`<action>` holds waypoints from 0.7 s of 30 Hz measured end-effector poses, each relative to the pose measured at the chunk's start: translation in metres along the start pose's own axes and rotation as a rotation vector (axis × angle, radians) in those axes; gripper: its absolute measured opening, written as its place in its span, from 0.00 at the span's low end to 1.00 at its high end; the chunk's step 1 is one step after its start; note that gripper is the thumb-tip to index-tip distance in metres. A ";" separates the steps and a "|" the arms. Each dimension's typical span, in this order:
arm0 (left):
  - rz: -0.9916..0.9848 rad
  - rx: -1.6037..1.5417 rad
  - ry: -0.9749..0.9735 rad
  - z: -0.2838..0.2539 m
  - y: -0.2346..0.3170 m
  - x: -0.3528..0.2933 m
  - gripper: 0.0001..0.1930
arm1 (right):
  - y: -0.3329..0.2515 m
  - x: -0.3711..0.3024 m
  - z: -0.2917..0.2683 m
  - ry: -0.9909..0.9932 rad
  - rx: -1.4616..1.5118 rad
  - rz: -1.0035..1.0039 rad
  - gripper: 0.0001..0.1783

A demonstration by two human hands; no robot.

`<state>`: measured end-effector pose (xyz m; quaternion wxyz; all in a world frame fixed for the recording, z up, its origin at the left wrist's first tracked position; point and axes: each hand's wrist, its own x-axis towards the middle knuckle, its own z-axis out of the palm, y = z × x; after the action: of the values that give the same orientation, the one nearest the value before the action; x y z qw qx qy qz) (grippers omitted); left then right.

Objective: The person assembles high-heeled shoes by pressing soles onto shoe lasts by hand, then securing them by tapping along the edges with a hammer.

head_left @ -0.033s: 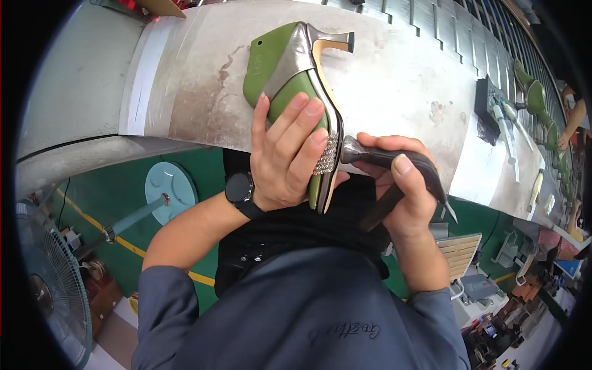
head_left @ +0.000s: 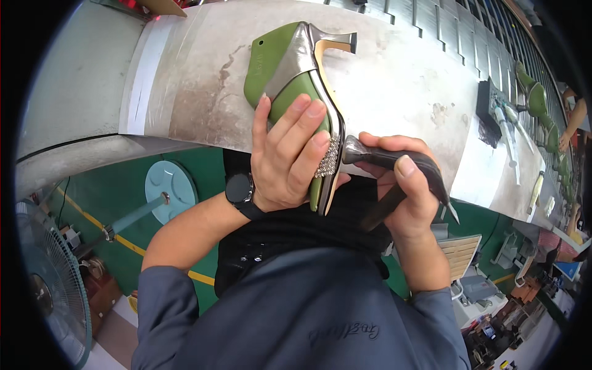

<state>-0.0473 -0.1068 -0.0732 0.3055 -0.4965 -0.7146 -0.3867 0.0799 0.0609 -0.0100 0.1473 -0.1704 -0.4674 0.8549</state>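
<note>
A high-heeled sandal (head_left: 298, 56) with metallic silver straps and a studded, glittering band (head_left: 328, 157) is fitted on a green shoe last (head_left: 269, 69). It lies on its side, heel end away from me and sole toward the right. My left hand (head_left: 287, 151) grips it, fingers spread over the green side and the thumb partly hidden behind the sole. In my right hand (head_left: 410, 185) is a dark shoemaker's hammer (head_left: 394, 159), held by its head. Its round face meets or nearly meets the sole edge beside the studded band; its pointed end aims right. The handle (head_left: 385, 206) is blurred.
A pale, stained workbench (head_left: 401, 86) spans the front, with metal rollers beyond. At right are a black box (head_left: 487, 102), brush-like tools (head_left: 509, 132) and several green lasts (head_left: 535, 98). A fan (head_left: 49, 277) and round blue stool (head_left: 169, 191) stand left. Another person's arm (head_left: 576, 120) shows far right.
</note>
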 end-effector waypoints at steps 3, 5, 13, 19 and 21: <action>-0.005 0.002 0.007 0.001 0.001 0.000 0.30 | -0.004 0.008 0.000 -0.055 -0.007 -0.031 0.19; -0.018 -0.004 -0.006 -0.001 0.002 -0.001 0.29 | -0.011 0.015 -0.001 -0.115 -0.074 -0.057 0.19; -0.035 -0.014 -0.010 -0.002 0.000 -0.002 0.20 | -0.057 0.042 0.009 -0.445 -0.560 -0.213 0.16; -0.066 -0.031 -0.025 -0.005 0.004 0.002 0.21 | -0.068 0.033 0.023 -0.622 -0.920 -0.376 0.20; -0.072 -0.032 -0.033 -0.007 0.005 0.002 0.21 | -0.068 0.029 0.029 -0.649 -0.959 -0.420 0.17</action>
<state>-0.0429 -0.1106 -0.0669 0.2716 -0.4814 -0.7308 -0.4006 0.0476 0.0863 0.0582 0.0699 0.1470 -0.8444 0.5105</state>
